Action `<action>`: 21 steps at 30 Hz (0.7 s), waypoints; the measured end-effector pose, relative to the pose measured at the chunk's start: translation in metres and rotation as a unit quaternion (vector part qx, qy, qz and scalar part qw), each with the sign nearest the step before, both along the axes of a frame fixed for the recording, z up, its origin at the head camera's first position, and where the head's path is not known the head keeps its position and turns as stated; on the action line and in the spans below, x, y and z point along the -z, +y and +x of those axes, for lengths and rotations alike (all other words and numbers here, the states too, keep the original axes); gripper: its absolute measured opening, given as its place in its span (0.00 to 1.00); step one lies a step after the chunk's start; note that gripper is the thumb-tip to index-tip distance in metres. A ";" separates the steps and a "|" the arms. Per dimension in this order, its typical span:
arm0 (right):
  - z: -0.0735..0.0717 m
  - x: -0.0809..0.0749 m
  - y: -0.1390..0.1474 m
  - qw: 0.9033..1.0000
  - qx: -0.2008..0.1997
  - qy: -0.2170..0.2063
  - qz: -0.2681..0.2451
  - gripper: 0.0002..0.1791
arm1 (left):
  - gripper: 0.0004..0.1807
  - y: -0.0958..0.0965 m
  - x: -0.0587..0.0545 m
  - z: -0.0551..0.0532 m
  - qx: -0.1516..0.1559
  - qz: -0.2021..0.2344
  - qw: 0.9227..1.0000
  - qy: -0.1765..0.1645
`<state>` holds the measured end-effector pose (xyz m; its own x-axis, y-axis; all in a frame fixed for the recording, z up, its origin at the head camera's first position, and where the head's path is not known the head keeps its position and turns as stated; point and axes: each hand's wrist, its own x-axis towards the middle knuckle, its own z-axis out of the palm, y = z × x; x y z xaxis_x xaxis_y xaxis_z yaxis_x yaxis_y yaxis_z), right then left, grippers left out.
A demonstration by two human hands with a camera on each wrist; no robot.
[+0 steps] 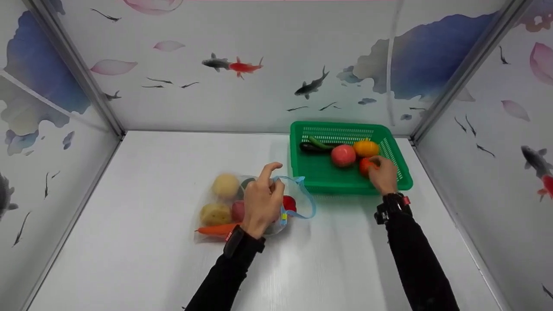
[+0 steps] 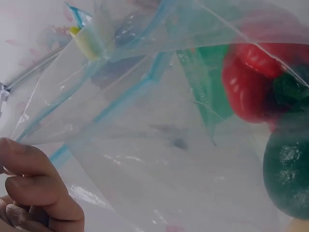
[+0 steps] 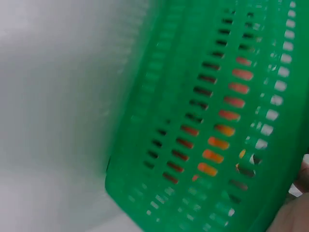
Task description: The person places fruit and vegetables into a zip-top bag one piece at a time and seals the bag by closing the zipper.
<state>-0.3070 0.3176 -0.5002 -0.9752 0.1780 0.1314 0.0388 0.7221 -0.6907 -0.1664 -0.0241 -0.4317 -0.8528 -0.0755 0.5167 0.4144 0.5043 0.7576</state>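
My left hand (image 1: pixel 263 203) is over a clear zip bag (image 2: pixel 145 183) with a blue-edged mouth, its fingers curled at the bag's edge. Inside the bag are a carrot (image 1: pixel 216 230), a potato (image 1: pixel 215 214), a round pale yellow item (image 1: pixel 226 185), a red bell pepper (image 2: pixel 246 82) and a dark green rounded item (image 2: pixel 289 169). My right hand (image 1: pixel 383 175) reaches into the green basket (image 1: pixel 337 188) and grips a tomato (image 1: pixel 365 166), partly hidden by the fingers. Only a bit of that hand shows in the right wrist view, beyond the slotted basket wall.
Also in the basket lie an eggplant (image 1: pixel 309 147), a slim green vegetable (image 1: pixel 319 144), a round pinkish-red fruit (image 1: pixel 343 156) and a yellow-orange ribbed one (image 1: pixel 366 148). The white table (image 1: pixel 142 194) is bounded by printed panels behind and on both sides.
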 end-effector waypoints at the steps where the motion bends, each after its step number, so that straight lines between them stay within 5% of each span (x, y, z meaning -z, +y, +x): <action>1: -0.002 0.000 0.006 1.000 0.008 -0.006 0.008 0.19 | 0.18 0.000 0.000 0.000 0.001 0.000 1.000 0.000; 7: -0.012 -0.001 0.023 0.995 -0.019 -0.070 0.069 0.30 | 0.18 0.001 0.000 0.001 -0.002 0.001 1.000 0.000; 12: -0.020 0.000 0.022 0.977 -0.082 -0.146 0.132 0.33 | 0.18 0.000 0.000 0.003 0.002 0.004 1.000 -0.003; 21: -0.027 0.001 0.028 0.960 -0.113 -0.211 0.148 0.36 | 0.17 0.004 0.000 0.004 0.007 0.001 1.000 0.001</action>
<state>-0.3341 0.3459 -0.5017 -0.9619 -0.0288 -0.2719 0.0891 0.9072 -0.4111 -0.1627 -0.0197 -0.4320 -0.8533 -0.0638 0.5175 0.4226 0.4968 0.7580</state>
